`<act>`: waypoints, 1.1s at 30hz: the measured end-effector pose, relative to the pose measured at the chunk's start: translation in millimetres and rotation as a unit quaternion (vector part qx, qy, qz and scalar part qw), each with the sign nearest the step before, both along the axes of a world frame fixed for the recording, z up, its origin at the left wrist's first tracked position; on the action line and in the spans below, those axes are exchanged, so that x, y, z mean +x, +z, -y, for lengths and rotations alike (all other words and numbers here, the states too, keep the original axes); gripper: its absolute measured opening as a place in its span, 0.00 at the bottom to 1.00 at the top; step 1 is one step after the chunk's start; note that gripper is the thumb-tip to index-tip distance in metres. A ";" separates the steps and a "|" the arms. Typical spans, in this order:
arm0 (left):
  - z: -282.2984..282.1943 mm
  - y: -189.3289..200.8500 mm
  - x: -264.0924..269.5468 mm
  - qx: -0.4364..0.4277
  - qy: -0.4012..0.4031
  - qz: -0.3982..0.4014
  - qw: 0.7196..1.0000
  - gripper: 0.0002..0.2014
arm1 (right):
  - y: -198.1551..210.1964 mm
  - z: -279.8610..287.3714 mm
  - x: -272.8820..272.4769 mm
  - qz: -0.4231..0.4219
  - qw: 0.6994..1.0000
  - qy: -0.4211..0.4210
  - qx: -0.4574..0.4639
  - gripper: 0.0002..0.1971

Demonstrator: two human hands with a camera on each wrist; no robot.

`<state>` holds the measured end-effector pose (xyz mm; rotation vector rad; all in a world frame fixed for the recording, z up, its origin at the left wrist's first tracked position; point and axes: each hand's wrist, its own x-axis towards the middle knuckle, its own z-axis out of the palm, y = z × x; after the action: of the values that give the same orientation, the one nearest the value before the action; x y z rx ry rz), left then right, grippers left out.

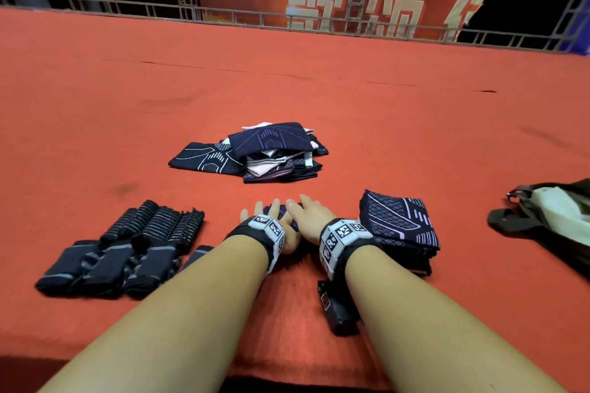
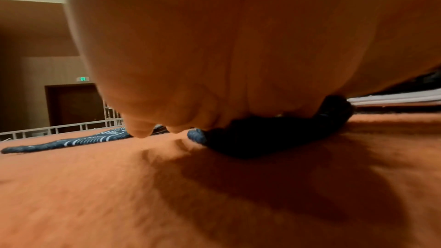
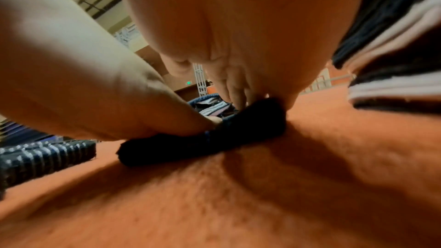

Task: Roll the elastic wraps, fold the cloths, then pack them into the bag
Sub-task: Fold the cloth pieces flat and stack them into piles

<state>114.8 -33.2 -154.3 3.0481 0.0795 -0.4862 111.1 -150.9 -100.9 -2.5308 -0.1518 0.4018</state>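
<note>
A dark elastic wrap (image 1: 281, 214) lies on the red carpet straight ahead, partly rolled. My left hand (image 1: 263, 215) and right hand (image 1: 306, 214) lie side by side on top of it, fingers stretched forward and pressing down. In the left wrist view the palm (image 2: 176, 125) covers the dark roll (image 2: 262, 139). The right wrist view shows my right hand's fingers (image 3: 229, 86) on the roll (image 3: 214, 142), with the left hand (image 3: 95, 91) pressing beside them. Most of the wrap is hidden under the hands.
Several rolled wraps (image 1: 127, 252) sit in rows at the left. A stack of folded patterned cloths (image 1: 399, 223) stands just right of my right wrist. A loose pile of cloths (image 1: 271, 150) lies farther ahead. A dark bag (image 1: 549, 217) rests at the right edge.
</note>
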 end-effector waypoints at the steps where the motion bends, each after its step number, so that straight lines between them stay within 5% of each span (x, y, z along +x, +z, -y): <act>1: -2.1 -5.6 4.1 -0.004 0.004 -0.006 1.000 0.35 | -4.7 -1.4 0.6 -0.020 1.000 -0.004 0.010 0.34; 9: -23.4 -105.9 76.9 -0.065 0.016 -0.052 0.996 0.36 | -9.9 -3.5 1.2 -0.062 0.996 0.043 -0.055 0.35; 15: -4.3 1.4 2.9 -0.040 -0.053 -0.016 0.998 0.34 | 5.0 -0.8 -1.0 -0.099 0.990 0.078 -0.064 0.32; 25: 1.8 35.9 -9.0 -0.022 -0.038 -0.062 0.997 0.34 | 5.6 2.0 -4.0 -0.082 0.992 0.071 -0.060 0.27; 30: -1.1 51.8 2.5 -0.117 0.062 0.028 0.991 0.29 | -3.0 7.5 6.2 -0.069 0.995 0.039 -0.057 0.10; 33: -4.5 61.8 0.0 -0.179 0.158 0.060 0.969 0.19 | -1.5 11.0 8.7 -0.029 0.999 0.008 -0.024 0.13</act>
<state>114.8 -28.7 -92.5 2.6338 0.4168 -0.2574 119.7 -162.0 -102.4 -2.5627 -0.1429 0.4907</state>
